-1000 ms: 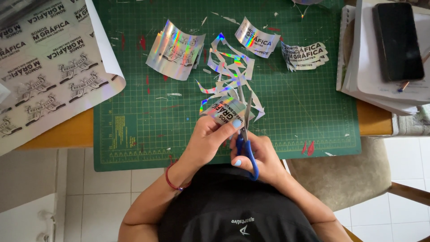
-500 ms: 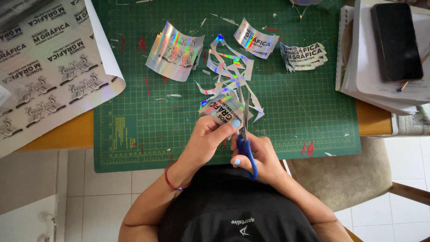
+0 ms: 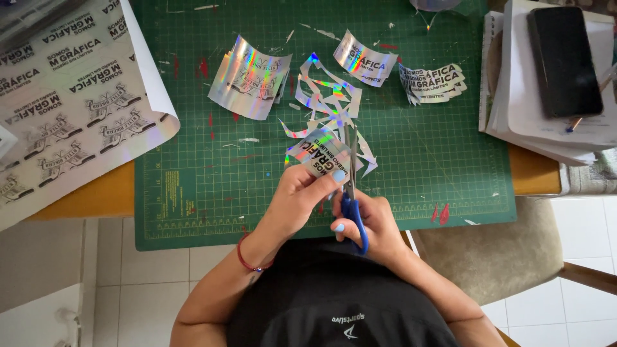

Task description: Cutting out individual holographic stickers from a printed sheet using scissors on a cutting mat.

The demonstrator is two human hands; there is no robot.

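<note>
Left hand (image 3: 302,199) grip: sticker (image 3: 319,154); green cutting mat (image 3: 437,160), wooden table (image 3: 96,193).

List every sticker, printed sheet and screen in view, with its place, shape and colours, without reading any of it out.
Sticker: in the left hand, holographic silver, black print, blue-handled scissors in the right hand cutting it.
Curled sticker piece: upper mat, rectangular, rainbow silver.
Small curled sticker: top centre, silver.
Stack of cut stickers: upper right of the mat, pale silver.
Big sticker sheet: left, silvery, black print.
Phone: right, on papers, screen dark.
</note>
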